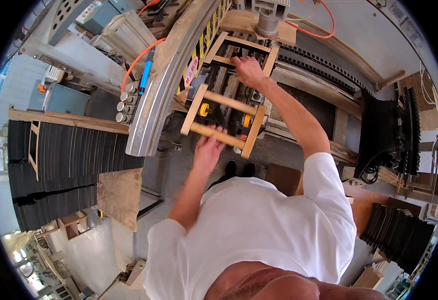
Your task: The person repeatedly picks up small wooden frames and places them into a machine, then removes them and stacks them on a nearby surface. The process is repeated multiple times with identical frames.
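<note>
Two small wooden frames, each of two side pieces joined by two rails, lie one beyond the other at the machine in front of me. My left hand (209, 149) is closed on the lower rail of the near wooden frame (254, 132), its fingers partly hidden by the wood. Farther off, my right hand (249, 72) reaches over to the far wooden frame (270, 61), with its fingers curled at that frame's near rail. Yellow round fittings (204, 110) show through the near frame's opening. A machine head (268, 24) stands just past the far frame.
A metal beam (151, 100) with yellow-black striping runs along the left, carrying a blue pen-shaped tool (147, 71) and round knobs (124, 109). Stacked dark slats (74, 150) stand left. Machine rails (324, 95) extend right, beside a black flexible cover (379, 130).
</note>
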`<state>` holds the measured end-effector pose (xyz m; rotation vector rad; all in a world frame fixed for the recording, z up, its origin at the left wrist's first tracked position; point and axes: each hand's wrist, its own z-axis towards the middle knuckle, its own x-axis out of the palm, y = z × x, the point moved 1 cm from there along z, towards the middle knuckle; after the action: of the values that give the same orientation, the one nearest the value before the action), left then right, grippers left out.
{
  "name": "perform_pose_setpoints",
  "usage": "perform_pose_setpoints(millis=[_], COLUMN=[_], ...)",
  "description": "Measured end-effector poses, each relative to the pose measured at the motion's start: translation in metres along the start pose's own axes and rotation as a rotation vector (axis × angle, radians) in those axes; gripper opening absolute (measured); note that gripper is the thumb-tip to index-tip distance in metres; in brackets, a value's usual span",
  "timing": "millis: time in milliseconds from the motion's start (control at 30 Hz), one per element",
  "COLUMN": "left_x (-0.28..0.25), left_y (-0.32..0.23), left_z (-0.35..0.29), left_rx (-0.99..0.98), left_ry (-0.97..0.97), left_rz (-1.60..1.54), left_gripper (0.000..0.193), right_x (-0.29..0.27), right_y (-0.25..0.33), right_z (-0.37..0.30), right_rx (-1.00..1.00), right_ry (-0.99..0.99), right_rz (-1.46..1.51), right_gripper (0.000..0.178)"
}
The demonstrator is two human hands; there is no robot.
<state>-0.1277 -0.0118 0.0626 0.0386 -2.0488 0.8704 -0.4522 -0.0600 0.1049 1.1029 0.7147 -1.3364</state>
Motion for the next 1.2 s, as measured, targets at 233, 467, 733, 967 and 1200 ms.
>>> perform_pose_setpoints(millis=[233, 467, 733, 967, 1200], left_x=[-0.029, -0.084, -0.152, -0.194, -0.195], left_y=[0.002, -0.004, -0.027, -0.039, -0.028], left_z=[-0.096, -0.099, -0.085, -0.071, -0.062], left_rx=[0.031, -0.020, -0.035, -0.071, -0.047], left_ry=[-0.160, -0.231, -0.308, -0.379, -0.394], left_rz=[0.047, 0.030, 0.066, 0.143, 0.188], left_gripper=[0.032, 0.029, 0.025, 0.023, 0.029], right_x=[0.012, 0.019, 0.023, 0.020, 0.013], right_y=[-0.016, -0.021, -0.020, -0.033, -0.033], right_z=[0.022, 0.039, 0.038, 0.049, 0.050], right_rx=[0.094, 0.166, 0.173, 0.274, 0.295], right_ry=[0.047, 0.024, -0.047, 0.043, 0.083], right_rz=[0.029, -0.019, -0.058, 0.107, 0.155], right_gripper=[0.038, 0.036, 0.039, 0.037, 0.034])
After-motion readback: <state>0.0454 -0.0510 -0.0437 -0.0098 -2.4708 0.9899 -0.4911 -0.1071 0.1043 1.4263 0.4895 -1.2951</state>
